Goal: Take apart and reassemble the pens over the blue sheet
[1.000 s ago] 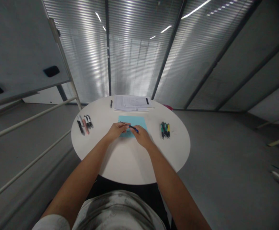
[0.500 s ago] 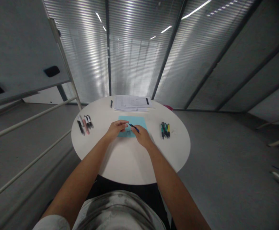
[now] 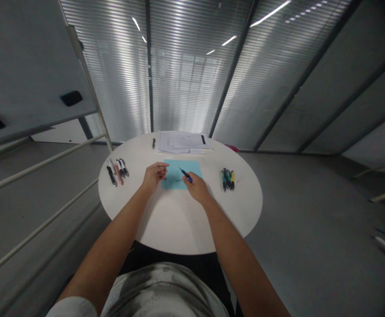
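Note:
My right hand [image 3: 196, 186] grips a blue pen [image 3: 187, 177]. The pen's thin dark tip points up and to the left over the light blue sheet [image 3: 192, 166]. My left hand [image 3: 154, 177] is above the sheet's left edge, apart from the pen. Its fingers are curled in towards the thumb, and whatever is between them is too small to make out. A thin dark piece [image 3: 178, 180] lies on the sheet between my hands. Another small dark spot [image 3: 165, 179] shows just below my left fingertips.
Several black, white and pink pens [image 3: 117, 172] lie on the left of the round white table [image 3: 179, 233]. Several green, black and yellow pens [image 3: 227, 180] lie on the right. Behind the sheet are stacked papers [image 3: 181, 141] and a single dark pen [image 3: 153, 143].
My left hand has moved left, away from the pen's tip. My right hand keeps the pen almost in place, and more of the sheet and its small pieces shows.

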### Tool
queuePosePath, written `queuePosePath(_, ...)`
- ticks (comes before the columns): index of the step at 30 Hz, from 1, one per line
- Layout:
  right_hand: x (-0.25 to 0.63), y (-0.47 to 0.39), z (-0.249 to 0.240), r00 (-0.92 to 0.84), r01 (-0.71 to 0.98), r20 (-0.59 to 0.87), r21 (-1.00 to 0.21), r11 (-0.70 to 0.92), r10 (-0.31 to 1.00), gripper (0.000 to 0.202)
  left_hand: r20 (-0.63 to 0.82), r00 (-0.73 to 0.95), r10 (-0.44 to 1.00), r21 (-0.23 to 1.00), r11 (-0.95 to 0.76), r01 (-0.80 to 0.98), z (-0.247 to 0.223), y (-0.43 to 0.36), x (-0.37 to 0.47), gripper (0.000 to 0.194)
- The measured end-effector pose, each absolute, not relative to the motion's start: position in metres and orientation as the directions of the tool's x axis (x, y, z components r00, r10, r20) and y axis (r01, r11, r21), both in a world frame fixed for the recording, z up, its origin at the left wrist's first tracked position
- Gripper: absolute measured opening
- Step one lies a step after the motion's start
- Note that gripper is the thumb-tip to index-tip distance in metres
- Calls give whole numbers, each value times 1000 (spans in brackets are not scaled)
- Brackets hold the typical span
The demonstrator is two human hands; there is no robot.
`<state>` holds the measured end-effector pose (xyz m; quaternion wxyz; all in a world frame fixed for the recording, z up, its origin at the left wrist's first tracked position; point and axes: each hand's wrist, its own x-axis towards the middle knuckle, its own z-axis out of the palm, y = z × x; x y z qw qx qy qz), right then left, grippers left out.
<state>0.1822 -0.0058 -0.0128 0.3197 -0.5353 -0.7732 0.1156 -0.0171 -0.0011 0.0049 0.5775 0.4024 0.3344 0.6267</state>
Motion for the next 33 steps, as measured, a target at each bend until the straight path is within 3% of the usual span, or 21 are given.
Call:
queuePosePath(5,183,-7,-13,-229,819,309,-452,354,923,14,115,7,993,885,-99,-454,10,-6,-15,23)
queuePosePath(18,181,-5,-19,-329,867,283,-287,407,901,23,134,-4,991,875,-120,-468,7,-3,-17,21)
queuePosePath(26,178,-5,-22,-343,862,284,-284,421,895,26,118,-22,993,877,-114,-466,8,-3,-17,20)
queuePosePath(33,175,-7,-18,-269,911,218,-259,321,938,27,112,-32,993,863,-113,-492,8,-4,-18,20)
